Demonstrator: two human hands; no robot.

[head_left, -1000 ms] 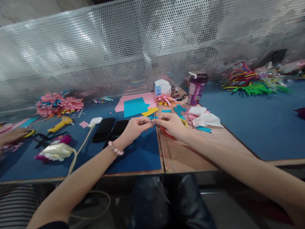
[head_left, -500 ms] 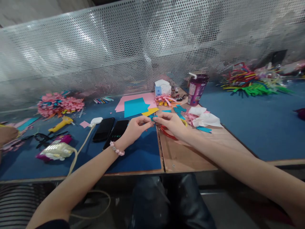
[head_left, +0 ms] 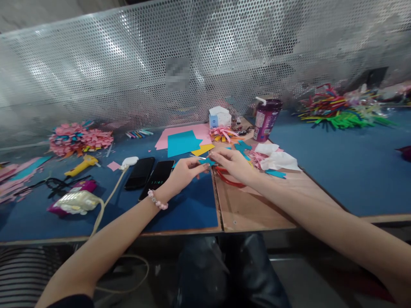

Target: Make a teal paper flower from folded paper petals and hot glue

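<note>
A small cut piece of blue paper (head_left: 207, 162) is pinched between the thumb and fingers of my left hand (head_left: 186, 172). My right hand (head_left: 233, 164) is closed in a pinch just right of the paper, its fingertips almost meeting the left ones. A thin pale sliver (head_left: 198, 157) shows above the left fingers, pointing toward the right fingertips; which hand has it I cannot tell. Under the right hand lies a red looped object (head_left: 229, 179), partly hidden. Behind both hands are a blue sheet (head_left: 183, 144) and a yellow piece of paper (head_left: 203, 150) on pink paper (head_left: 160, 140).
Two phones (head_left: 140, 173) lie left of my hands, near a white charger (head_left: 129, 161), a yellow glue gun (head_left: 81, 166) and a snack packet (head_left: 77, 203). To the right are crumpled tissue (head_left: 280, 161) and a purple cup (head_left: 267, 120). A perforated metal panel (head_left: 144, 77) rises behind.
My fingertips have drawn slightly apart, showing more of the blue paper and the thin sliver. Another person's hand at the far left has left the view.
</note>
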